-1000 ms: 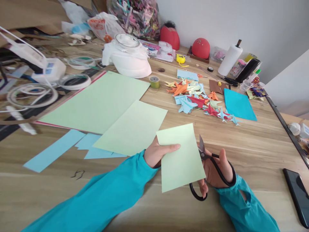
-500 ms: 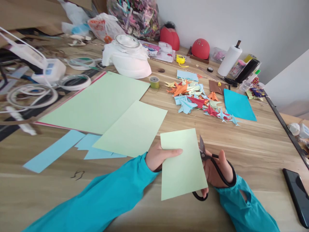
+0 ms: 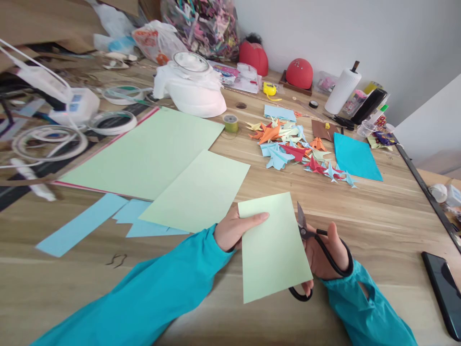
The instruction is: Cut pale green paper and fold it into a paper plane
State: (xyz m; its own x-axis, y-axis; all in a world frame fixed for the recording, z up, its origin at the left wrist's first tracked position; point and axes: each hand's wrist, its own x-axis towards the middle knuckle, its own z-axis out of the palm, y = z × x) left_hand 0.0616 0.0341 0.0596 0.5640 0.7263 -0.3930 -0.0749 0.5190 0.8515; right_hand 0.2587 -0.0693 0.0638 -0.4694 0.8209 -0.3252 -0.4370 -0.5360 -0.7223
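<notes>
A pale green sheet of paper [image 3: 275,259] is pinched at its left edge by my left hand [image 3: 234,228], thumb on top and fingers hidden beneath. My right hand [image 3: 326,257] is wrapped in the handles of black-handled scissors [image 3: 305,230], just right of the sheet. Their blades point up and away, and the lower handle loop passes partly behind the paper. Beyond my left hand, another light green sheet [image 3: 201,192] lies over a larger green sheet [image 3: 144,149]. Blue paper strips [image 3: 81,223] rest to the left.
Folded paper cranes [image 3: 277,154] in several colours are heaped at the back right, beside a turquoise sheet [image 3: 358,156]. A black phone [image 3: 442,293] lies at the right. A thread spool [image 3: 230,123], white tape rolls [image 3: 111,122] and a white wrapped bundle [image 3: 190,91] stand farther back.
The held sheet has turned slightly, its lower edge shifting right and toward me. My left hand has moved a little left and up; the scissors stay nearly in place.
</notes>
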